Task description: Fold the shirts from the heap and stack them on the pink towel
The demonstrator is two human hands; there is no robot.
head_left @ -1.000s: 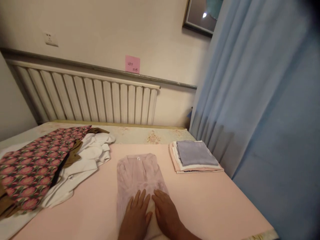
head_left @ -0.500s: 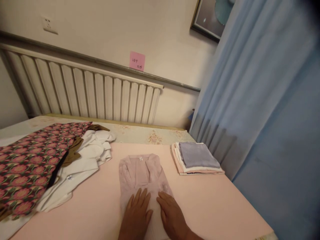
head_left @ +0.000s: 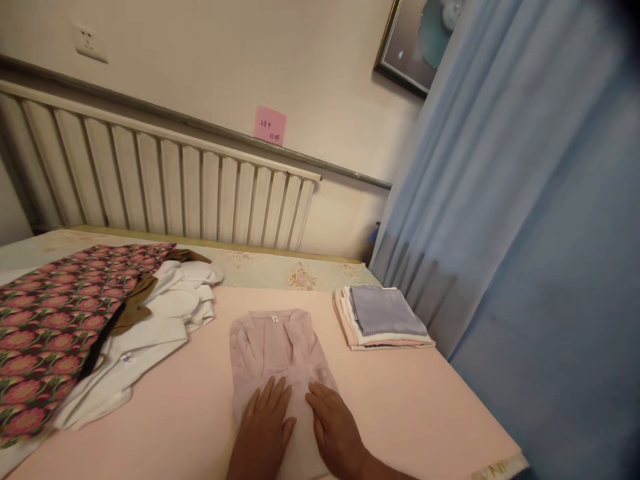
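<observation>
A pale mauve blouse (head_left: 277,347) lies flat on the pink sheet, its open collar and small white label toward the wall and its sides tucked in. My left hand (head_left: 265,427) rests palm down on the blouse's left half, fingers stretched out. On the right half lies my right hand (head_left: 335,427), also flat, with its fingers extended and close together. Both hands touch the cloth and hold nothing. The lower end of the blouse runs out of the bottom of the picture between my wrists.
Right of the blouse sits a stack of folded clothes (head_left: 387,313), grey-blue on top. Unfolded white clothes (head_left: 165,320) and a floral-print garment (head_left: 60,327) lie in a heap at left. A radiator (head_left: 190,187) stands behind the bed; a blue curtain (head_left: 450,180) hangs at right.
The scene has shifted slightly to the left in view as the camera turned. Both hands stay flat on the blouse, in nearly the same place on it.
</observation>
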